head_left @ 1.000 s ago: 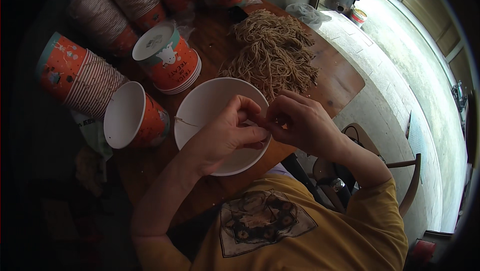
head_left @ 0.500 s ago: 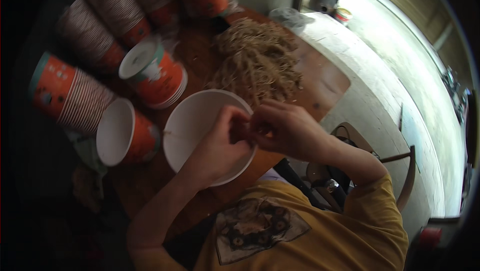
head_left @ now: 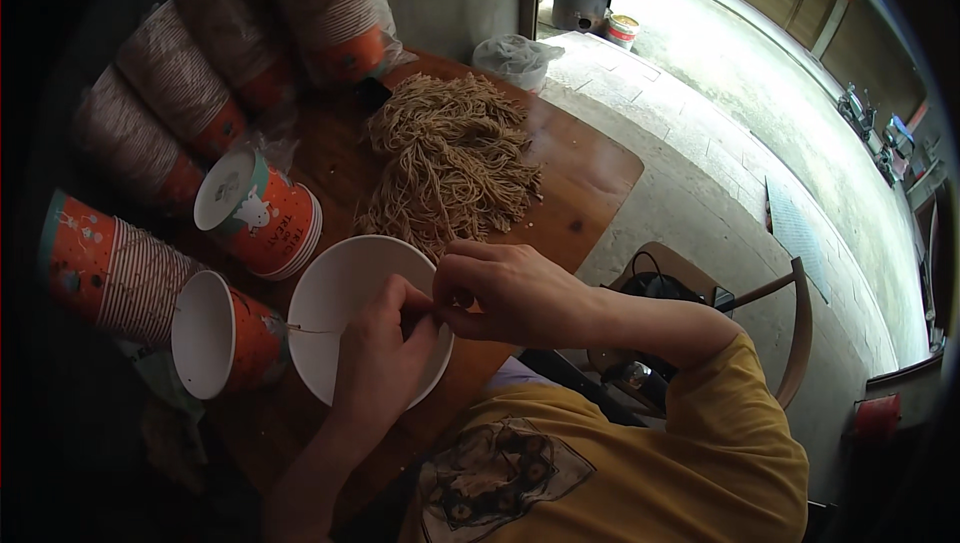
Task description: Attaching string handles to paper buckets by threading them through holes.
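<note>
The person is working over a white bowl [head_left: 345, 293] that is sitting on the wooden bench [head_left: 590, 178], near its front edge. The left hand [head_left: 385, 358] is lying across the bowl's right half, its fingers [head_left: 405, 318] curling closed around a thin pale strand [head_left: 310, 330] that is sticking out to the left over the inside of the bowl. The right hand [head_left: 510, 293] is hovering at the bowl's right rim, its fingers [head_left: 455, 293] pinching shut right against the left hand; what exactly they are pinching is too small to tell, though it is sitting where the strand is ending. The two hands are touching each other at the fingertips.

Just behind the bowl, a loose heap of tan strands [head_left: 450, 158] is spreading over the middle of the bench, its near fringe reaching almost to the bowl's far rim. Left of the bowl, an orange paper cup [head_left: 225, 333] is lying on its side with its white mouth facing the camera, just beside the bowl. Behind it a short stack of orange cups [head_left: 265, 218] is tilting, capped with a white lid. Longer sleeves of stacked cups [head_left: 110, 263] are lying further left and along the back of the bench. A crumpled clear plastic bag [head_left: 515, 58] is resting at the bench's far corner. To the right, below the bench, a wooden chair [head_left: 790, 323] is standing on the concrete floor [head_left: 720, 143].
</note>
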